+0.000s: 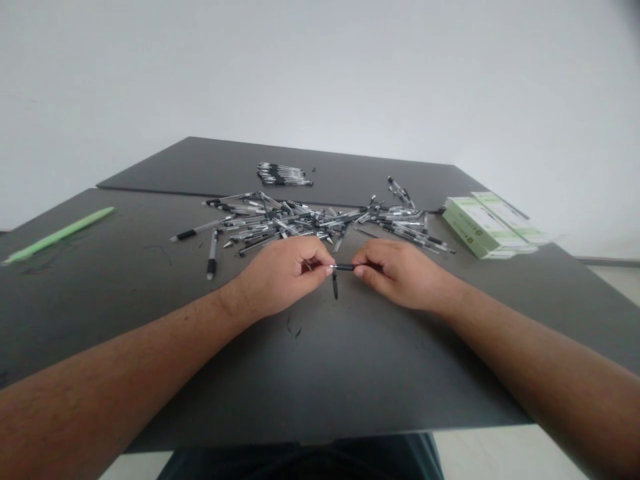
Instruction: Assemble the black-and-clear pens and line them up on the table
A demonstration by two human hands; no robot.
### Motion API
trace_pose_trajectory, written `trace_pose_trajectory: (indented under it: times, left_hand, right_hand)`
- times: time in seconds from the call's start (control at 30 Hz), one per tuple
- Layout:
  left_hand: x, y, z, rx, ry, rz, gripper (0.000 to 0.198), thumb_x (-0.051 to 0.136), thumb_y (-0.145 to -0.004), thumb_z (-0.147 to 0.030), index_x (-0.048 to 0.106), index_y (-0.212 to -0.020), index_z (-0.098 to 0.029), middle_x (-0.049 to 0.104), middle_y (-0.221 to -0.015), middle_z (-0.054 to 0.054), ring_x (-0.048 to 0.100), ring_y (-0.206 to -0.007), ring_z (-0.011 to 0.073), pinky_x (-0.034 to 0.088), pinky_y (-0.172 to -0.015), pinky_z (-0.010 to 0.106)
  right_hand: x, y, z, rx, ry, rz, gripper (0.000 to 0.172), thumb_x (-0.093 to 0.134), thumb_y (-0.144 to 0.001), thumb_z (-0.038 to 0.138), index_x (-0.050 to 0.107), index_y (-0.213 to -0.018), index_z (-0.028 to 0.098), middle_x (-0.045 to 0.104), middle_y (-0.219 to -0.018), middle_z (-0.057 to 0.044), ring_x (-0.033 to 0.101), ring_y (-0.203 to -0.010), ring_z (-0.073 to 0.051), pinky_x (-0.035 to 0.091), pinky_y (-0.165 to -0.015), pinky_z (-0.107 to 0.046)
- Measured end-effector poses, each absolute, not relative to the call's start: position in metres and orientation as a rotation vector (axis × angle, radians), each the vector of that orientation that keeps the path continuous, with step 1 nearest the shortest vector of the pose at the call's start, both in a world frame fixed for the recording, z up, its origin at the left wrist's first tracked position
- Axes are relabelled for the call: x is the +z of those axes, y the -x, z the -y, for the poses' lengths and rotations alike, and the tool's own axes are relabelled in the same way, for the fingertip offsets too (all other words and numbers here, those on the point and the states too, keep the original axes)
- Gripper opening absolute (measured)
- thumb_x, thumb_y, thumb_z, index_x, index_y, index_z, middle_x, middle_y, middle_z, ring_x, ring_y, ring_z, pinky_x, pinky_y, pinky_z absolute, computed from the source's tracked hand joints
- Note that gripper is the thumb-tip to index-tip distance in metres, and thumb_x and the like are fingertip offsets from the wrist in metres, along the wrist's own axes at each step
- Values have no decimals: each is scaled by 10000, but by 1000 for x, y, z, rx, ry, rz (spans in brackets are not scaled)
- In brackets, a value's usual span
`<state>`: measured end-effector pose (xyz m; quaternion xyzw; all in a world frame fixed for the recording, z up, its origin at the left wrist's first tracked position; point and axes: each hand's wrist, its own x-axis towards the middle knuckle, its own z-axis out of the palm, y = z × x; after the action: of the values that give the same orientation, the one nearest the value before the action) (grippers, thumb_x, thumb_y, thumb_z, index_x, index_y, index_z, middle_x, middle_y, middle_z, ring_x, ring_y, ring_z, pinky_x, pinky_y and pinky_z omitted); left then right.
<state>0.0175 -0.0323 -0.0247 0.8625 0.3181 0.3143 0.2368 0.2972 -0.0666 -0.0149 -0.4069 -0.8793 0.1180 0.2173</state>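
Observation:
A pen [344, 267] with a black grip lies level between my two hands, above the near part of the dark table. My left hand [293, 270] pinches its silver tip end. My right hand [395, 270] is closed round the other end of the black grip, and the rest of the barrel is hidden behind those fingers. Just below the pen there is a small black piece [335, 287], perhaps a pen cap or clip; its kind is not plain. Right behind my hands spreads a loose heap of clear and black pens [280, 223].
Farther back lies a neat row of pens [283, 175]. Green-and-white boxes [470, 230] stand at the right. A long light green stick-shaped thing [60, 233] lies at the far left. One single pen [213, 253] is left of the heap. A white wall [320, 73] rises behind the table [320, 373].

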Motion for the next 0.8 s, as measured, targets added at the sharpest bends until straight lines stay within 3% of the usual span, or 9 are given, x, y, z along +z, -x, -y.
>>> trace_pose_trajectory:
  times: [0.23, 0.67, 0.8]
  left_hand:
    - [-25, -19, 32, 856, -2377, -886, 109, 703, -963, -270, 809, -960, -247, 816, -863, -12, 738, -762, 166, 514, -716, 286]
    - [-28, -19, 34, 896, -2286, -892, 209, 751, -961, -334, 796, -1134, -225, 868, -1016, 8, 812, -884, 180, 599, -819, 289]
    - [-26, -18, 33, 875, -2333, -928, 144, 714, -992, -341, 799, -1024, -231, 836, -892, -12, 780, -805, 171, 572, -776, 292]
  right_hand:
    - [-12, -295, 69, 358, 1197, 2352, 73, 760, -949, 199, 728, -1003, 237, 765, -899, -27, 682, -778, -196, 492, -728, -312]
    - [-14, -298, 67, 272, 1099, 2383, 44, 693, -1015, 238, 733, -1009, 220, 740, -851, -28, 641, -727, -194, 453, -712, -320]
    - [-13, -297, 68, 274, 1117, 2379, 55, 691, -1009, 247, 738, -995, 222, 730, -846, -21, 635, -724, -187, 453, -713, -317]
